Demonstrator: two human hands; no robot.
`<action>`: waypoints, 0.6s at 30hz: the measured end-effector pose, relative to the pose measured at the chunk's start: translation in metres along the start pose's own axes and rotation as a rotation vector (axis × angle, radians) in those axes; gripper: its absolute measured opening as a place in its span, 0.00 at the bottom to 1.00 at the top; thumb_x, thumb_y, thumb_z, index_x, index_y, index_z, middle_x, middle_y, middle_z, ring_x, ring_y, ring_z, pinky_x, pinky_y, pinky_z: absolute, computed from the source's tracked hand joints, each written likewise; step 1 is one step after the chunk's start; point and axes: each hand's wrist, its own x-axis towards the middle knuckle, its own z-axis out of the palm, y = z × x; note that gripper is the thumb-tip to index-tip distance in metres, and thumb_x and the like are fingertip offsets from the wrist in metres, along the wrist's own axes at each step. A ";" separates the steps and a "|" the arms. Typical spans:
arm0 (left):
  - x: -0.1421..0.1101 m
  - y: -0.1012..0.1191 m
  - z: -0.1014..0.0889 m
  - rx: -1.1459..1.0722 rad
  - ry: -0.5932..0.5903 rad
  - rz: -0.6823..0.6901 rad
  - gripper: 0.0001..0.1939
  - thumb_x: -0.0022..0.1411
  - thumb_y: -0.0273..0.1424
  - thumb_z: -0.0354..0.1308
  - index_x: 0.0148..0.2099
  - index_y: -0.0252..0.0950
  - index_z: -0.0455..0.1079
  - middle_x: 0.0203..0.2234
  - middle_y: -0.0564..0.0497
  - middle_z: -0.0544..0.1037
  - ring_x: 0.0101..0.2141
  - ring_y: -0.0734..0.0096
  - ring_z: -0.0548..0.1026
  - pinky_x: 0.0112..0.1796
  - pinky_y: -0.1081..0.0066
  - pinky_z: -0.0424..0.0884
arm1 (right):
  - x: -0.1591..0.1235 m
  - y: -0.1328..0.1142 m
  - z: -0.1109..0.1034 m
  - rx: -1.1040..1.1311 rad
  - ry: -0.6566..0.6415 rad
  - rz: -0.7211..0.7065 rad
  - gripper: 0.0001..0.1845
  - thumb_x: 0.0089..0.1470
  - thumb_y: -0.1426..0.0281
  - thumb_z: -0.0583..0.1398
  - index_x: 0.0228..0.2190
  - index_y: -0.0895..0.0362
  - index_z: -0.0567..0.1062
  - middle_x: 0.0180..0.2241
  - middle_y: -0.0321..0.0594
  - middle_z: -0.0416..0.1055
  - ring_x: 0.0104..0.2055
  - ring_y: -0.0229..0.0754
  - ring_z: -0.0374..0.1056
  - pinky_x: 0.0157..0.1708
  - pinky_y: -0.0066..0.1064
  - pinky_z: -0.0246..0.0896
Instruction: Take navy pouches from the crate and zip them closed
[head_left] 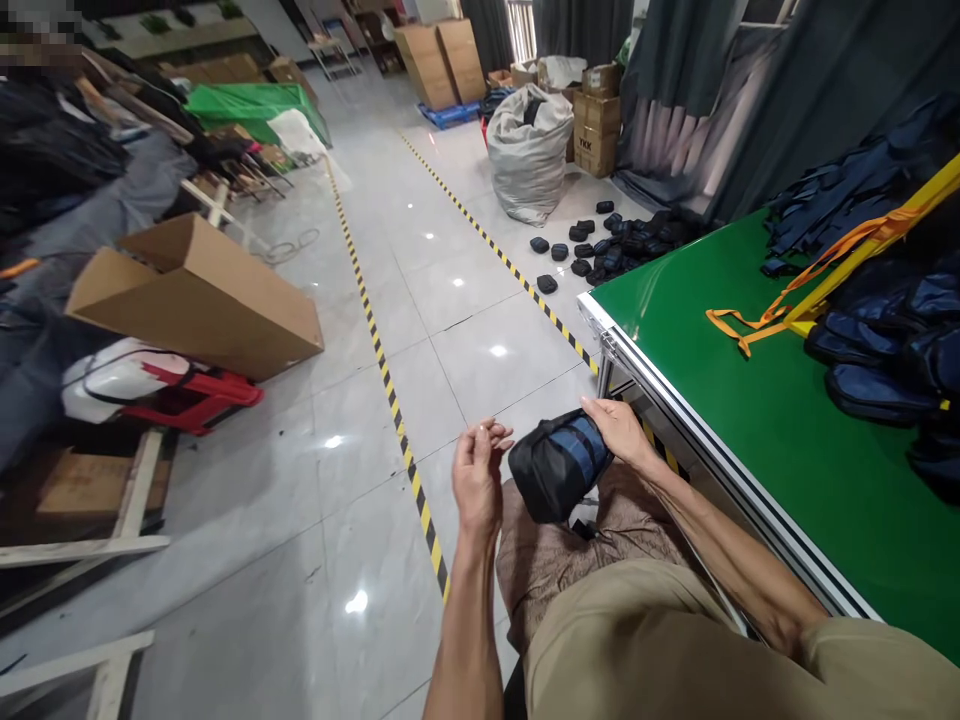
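Observation:
My right hand [619, 430] grips a rolled, stuffed black and navy pouch [559, 465] and holds it over my lap, just left of the green table's metal edge [675, 410]. My left hand [478, 475] hovers a little to the left of the pouch, its fingers loosely curled and apart, with nothing visible in them. The two hands do not touch. Brown cloth [559, 560] lies across my knees under the pouch.
The green table [750, 400] carries a heap of navy bags [892, 340], orange straps [750, 320] and a yellow bar. Several black pouches [600, 245] lie on the tiled floor by a big grey sack [529, 150]. An open cardboard box [195, 295] and wood planks sit left.

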 end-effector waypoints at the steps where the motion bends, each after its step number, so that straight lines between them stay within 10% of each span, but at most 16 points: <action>1: -0.003 0.020 -0.005 0.019 -0.065 0.030 0.25 0.67 0.54 0.68 0.52 0.39 0.78 0.43 0.46 0.83 0.46 0.62 0.83 0.47 0.65 0.79 | -0.004 -0.011 -0.001 -0.066 -0.054 -0.069 0.36 0.67 0.38 0.56 0.23 0.51 0.54 0.23 0.29 0.46 0.28 0.37 0.46 0.27 0.31 0.41; 5: -0.038 0.053 -0.009 0.379 -0.421 0.057 0.20 0.66 0.44 0.72 0.55 0.40 0.81 0.48 0.46 0.86 0.49 0.60 0.83 0.53 0.63 0.77 | -0.026 -0.039 -0.004 -0.240 -0.284 -0.209 0.35 0.71 0.42 0.56 0.23 0.52 0.54 0.25 0.31 0.46 0.28 0.36 0.47 0.27 0.32 0.40; 9: -0.081 0.010 0.007 0.551 -0.453 0.082 0.14 0.75 0.41 0.61 0.54 0.42 0.83 0.51 0.46 0.87 0.52 0.58 0.83 0.57 0.61 0.74 | -0.041 -0.035 -0.015 -0.349 -0.392 -0.267 0.36 0.71 0.44 0.57 0.20 0.54 0.57 0.24 0.31 0.47 0.27 0.35 0.46 0.28 0.32 0.40; 18: -0.125 -0.051 0.017 -0.082 -0.533 -0.535 0.22 0.63 0.49 0.74 0.46 0.36 0.83 0.39 0.48 0.85 0.41 0.63 0.79 0.45 0.69 0.72 | -0.062 0.015 -0.056 -0.376 -0.632 -0.150 0.39 0.71 0.42 0.58 0.18 0.56 0.69 0.20 0.30 0.53 0.26 0.35 0.48 0.27 0.31 0.40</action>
